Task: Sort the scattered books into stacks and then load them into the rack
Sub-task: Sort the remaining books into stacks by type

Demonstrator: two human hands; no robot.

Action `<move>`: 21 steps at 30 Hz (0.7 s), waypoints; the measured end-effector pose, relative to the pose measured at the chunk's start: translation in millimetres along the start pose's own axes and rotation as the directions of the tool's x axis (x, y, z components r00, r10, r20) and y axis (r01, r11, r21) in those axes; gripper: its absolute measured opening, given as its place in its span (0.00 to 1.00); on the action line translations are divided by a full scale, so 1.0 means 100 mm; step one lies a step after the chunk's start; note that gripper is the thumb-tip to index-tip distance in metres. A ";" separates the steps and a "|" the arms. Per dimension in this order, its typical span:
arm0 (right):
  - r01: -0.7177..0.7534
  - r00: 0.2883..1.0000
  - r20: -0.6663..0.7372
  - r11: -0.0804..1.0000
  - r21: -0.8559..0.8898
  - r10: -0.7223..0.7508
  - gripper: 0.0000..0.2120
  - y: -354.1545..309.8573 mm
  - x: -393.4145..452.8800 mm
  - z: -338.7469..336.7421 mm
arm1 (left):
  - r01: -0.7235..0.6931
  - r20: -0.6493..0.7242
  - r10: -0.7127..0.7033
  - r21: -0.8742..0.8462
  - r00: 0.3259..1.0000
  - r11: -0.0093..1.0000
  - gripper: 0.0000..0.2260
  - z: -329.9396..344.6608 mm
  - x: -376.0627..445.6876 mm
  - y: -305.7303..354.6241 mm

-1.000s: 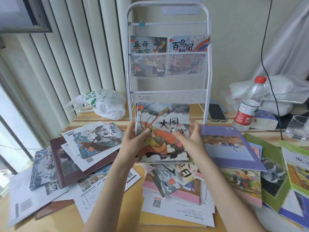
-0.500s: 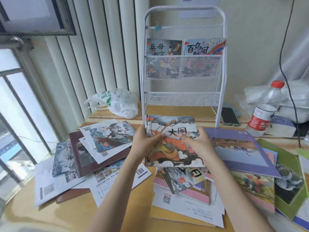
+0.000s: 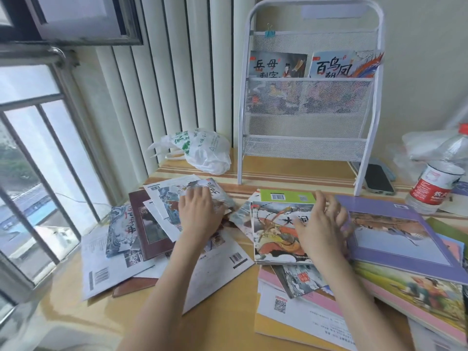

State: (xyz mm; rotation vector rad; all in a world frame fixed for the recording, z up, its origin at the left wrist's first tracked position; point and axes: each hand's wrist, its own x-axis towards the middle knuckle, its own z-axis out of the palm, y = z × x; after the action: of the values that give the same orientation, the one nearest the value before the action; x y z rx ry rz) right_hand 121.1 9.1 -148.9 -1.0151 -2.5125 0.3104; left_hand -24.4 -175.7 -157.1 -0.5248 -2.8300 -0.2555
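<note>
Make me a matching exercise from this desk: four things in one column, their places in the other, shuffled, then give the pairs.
Things:
1. white plastic bag with green print
2. black phone
3. clear water bottle with red label
4. blue binder clip

Places:
A. lying on the desk behind the white mesh rack's right leg
B. on the rack's top mesh edge
C. on the desk to the left of the rack
D. standing at the far right edge of the view

Pairs: 1-C, 2-A, 3-D, 4-B
</note>
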 end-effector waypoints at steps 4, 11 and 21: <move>0.069 0.994 -0.086 0.994 0.089 -0.061 0.29 -0.17 -0.05 0.08 | 0.098 0.218 -0.110 0.065 0.970 0.993 0.44 0.14 0.07 -0.28; 0.251 0.965 -0.191 0.843 0.476 -0.180 0.14 -0.36 -0.18 0.15 | -0.048 0.011 0.047 0.174 0.999 0.984 0.17 -0.24 0.01 -0.03; -0.414 0.908 0.411 -0.021 0.910 -0.084 0.05 -0.60 -0.09 -0.23 | -0.328 -0.173 0.329 0.037 0.928 0.944 0.11 -0.83 -0.73 0.96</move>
State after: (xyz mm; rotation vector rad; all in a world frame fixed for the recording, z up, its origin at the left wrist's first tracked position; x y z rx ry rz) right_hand 100.5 -39.1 -110.0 -0.5295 -1.4468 2.2082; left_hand 94.9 -129.8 -85.8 -0.9138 -2.5191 -0.2138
